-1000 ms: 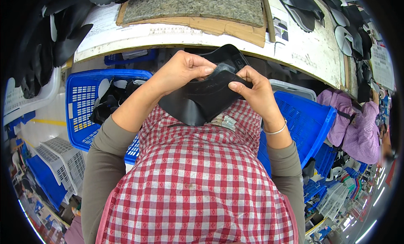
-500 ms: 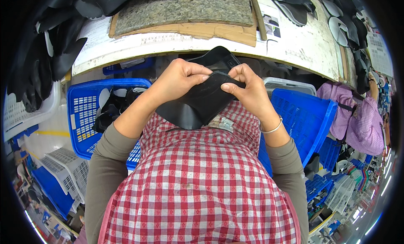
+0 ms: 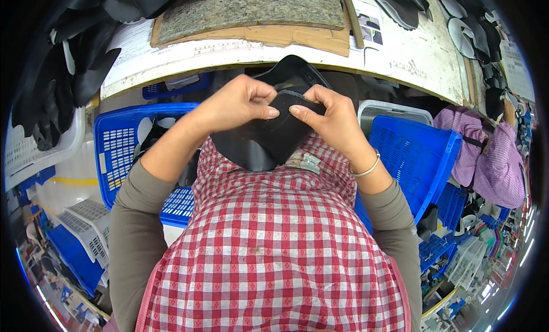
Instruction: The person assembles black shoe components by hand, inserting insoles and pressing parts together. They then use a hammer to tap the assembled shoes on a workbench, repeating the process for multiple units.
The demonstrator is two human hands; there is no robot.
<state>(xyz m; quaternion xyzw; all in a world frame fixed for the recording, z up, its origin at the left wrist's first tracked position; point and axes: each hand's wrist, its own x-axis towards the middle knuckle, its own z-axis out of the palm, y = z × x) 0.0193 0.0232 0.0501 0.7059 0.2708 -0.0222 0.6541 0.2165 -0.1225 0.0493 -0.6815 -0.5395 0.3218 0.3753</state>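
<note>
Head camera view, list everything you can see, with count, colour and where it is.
Flexible black piece: one, black, held at chest height by both hands.
Baskets: two, blue, one at the left, one at the right.
Workbench: one, pale top, across the upper picture.
Grey mat: one, on a brown board on the workbench.
Dark cut pieces: several, black, piled at upper left.
Apron: one, red and white check, lower centre.
Bracelet: one, silver, right wrist.
Left hand: pinching the piece's top edge.
Right hand: pinching the same edge.
</note>
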